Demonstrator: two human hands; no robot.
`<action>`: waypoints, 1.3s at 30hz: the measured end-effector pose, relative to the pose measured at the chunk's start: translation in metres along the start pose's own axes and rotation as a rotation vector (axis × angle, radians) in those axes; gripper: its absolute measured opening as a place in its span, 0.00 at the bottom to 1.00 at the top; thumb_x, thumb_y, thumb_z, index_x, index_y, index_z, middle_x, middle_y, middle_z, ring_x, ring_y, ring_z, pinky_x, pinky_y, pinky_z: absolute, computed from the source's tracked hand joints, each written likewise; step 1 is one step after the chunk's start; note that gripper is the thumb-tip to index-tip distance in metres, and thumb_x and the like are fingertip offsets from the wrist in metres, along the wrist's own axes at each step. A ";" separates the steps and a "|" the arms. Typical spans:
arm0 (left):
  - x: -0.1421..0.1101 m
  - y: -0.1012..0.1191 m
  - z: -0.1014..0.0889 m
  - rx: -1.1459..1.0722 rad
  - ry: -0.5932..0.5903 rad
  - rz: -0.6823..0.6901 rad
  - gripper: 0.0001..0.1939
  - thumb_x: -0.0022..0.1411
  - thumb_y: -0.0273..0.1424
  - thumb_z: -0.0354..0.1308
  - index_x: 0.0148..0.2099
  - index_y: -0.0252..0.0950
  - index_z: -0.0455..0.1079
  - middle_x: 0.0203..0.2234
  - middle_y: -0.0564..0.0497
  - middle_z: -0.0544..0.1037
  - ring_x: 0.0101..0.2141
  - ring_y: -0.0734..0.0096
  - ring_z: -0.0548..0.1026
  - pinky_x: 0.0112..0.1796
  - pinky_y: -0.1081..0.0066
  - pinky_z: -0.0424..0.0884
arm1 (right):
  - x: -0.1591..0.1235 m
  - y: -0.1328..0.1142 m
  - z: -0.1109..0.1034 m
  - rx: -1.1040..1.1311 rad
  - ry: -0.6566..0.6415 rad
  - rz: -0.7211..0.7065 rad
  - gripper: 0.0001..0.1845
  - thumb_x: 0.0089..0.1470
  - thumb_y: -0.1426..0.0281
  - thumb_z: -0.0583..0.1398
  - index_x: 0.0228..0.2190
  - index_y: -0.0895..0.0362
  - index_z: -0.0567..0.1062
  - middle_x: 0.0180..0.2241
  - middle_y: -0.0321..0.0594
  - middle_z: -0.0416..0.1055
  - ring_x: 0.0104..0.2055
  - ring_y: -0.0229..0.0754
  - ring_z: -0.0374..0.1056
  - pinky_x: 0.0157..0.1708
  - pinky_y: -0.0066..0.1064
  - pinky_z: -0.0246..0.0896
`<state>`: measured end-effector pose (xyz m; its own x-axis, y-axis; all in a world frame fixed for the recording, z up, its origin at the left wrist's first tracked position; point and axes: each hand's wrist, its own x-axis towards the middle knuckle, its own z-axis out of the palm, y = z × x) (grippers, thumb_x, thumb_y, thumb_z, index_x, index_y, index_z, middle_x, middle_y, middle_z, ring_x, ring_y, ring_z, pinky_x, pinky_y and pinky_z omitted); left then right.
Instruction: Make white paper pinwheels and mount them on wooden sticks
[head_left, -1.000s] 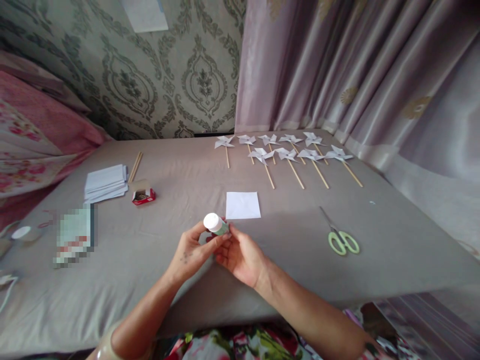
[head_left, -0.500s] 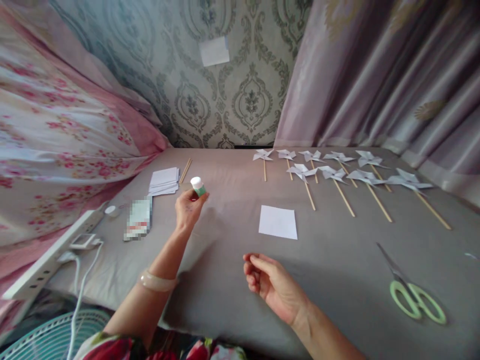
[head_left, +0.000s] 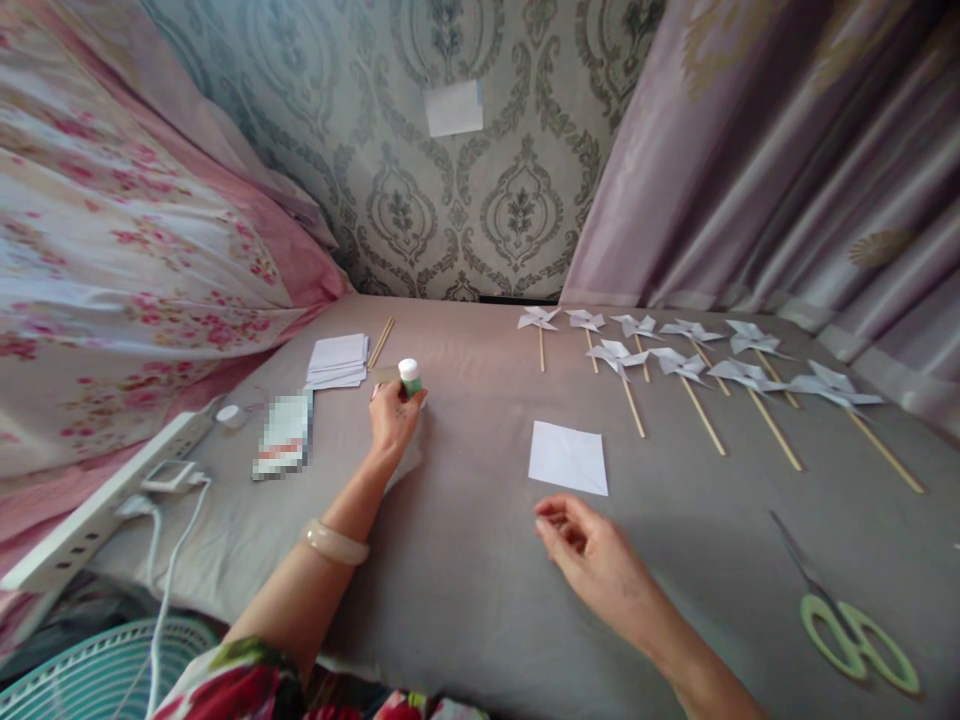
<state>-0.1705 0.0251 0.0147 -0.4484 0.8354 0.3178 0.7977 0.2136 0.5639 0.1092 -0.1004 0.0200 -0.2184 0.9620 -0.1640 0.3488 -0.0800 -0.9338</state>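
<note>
My left hand (head_left: 394, 420) is closed around a small green glue stick with a white cap (head_left: 409, 376), held upright low over the bed-like grey surface. Whether its base touches the cloth is hidden by my fingers. To the right, my right hand (head_left: 589, 550) hovers just in front of a square white sheet of paper (head_left: 568, 458). Its fingers are loosely curled with a gap to the thumb, and nothing shows between them. A stack of white paper (head_left: 337, 362) and thin wooden sticks (head_left: 381, 343) lie beyond my left hand.
Several white paper pinwheels (head_left: 679, 365) on sticks lie in rows at the back right. Green-handled scissors (head_left: 832, 610) rest at the right. At the left are a blurred packet (head_left: 283, 432), a white round cap (head_left: 230, 415) and a power strip (head_left: 112, 500) with cables.
My left hand has lowered the glue stick toward the surface and turned palm-down. My right hand has moved right, closer to the paper square, and rolled over. The view has shifted slightly.
</note>
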 end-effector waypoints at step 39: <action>-0.067 0.059 -0.002 -0.143 -0.532 0.670 0.08 0.62 0.28 0.52 0.37 0.36 0.73 0.33 0.48 0.77 0.31 0.70 0.74 0.35 0.72 0.68 | 0.064 0.022 -0.033 -0.542 0.349 -0.386 0.09 0.56 0.66 0.56 0.26 0.55 0.71 0.27 0.40 0.72 0.29 0.40 0.68 0.32 0.31 0.61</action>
<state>-0.0943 -0.0193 0.0286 0.3749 0.8957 0.2390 0.7518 -0.4446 0.4870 0.1326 -0.0322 -0.0002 -0.1456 0.9298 0.3380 0.7254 0.3326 -0.6026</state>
